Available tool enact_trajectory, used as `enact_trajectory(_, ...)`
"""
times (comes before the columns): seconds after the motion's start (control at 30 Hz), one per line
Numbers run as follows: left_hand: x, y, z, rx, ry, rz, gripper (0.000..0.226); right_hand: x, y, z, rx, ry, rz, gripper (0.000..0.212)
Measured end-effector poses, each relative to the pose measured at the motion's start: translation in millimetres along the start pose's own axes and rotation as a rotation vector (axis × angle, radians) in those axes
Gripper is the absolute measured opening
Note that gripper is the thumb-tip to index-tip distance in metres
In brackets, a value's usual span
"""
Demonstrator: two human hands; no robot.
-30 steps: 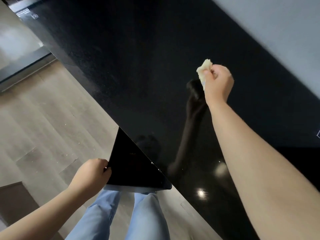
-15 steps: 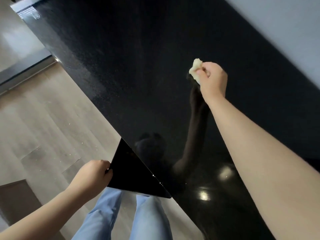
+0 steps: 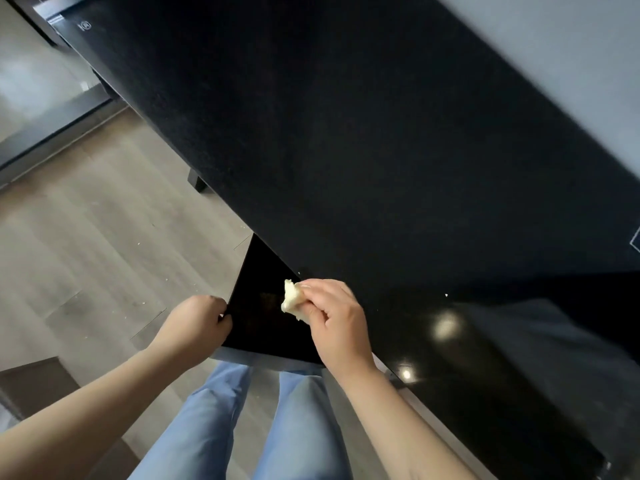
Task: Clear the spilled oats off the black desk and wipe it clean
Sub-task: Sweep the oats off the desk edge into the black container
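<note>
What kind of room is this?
Probably a home room or office, hard to say which. There's a glossy black desk against a plain wall, and a wood-look floor with crumbs.

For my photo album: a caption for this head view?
Right hand brings wadded cloth over black tray held at desk edge.

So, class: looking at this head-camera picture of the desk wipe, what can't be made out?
- Black flat tray: its near corner is hidden behind the right hand.
- Pale crumpled cloth: mostly hidden by fingers.
- Glossy black desk: far end cut off by the frame; oat specks too small to count.
</note>
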State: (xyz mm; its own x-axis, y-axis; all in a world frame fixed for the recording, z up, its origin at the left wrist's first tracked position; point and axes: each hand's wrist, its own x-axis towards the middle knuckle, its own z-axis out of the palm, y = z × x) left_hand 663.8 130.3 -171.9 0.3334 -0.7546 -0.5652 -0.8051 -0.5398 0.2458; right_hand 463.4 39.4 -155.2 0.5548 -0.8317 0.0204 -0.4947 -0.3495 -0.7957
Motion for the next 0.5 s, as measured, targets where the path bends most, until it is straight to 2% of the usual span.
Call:
enact_trajectory(0.1,-5,-1,2,0.015,-0.008,0.019,0.027,-11,-5,-24,0.073,0.152,0.159,0.013)
enact_trajectory(0.2,-9,0,4,0.021,-0.013,0.040,0.026,-15,21,-64,0.083,0.542,0.382,0.012)
enact_trajectory(0.27,-9,0,4,0.028,-0.019,0.051,0.028,-10,49,-93,-0.004,0.714,0.496,0.018)
enact_trajectory(0.4,-8,3,6,0.044,-0.019,0.098,0.031,0,91,-126,-0.092,0.761,0.622,0.023)
enact_trajectory(0.5,-9,6,7,0.056,-0.022,0.111,0.030,-4,93,-107,-0.131,0.721,0.631,0.025)
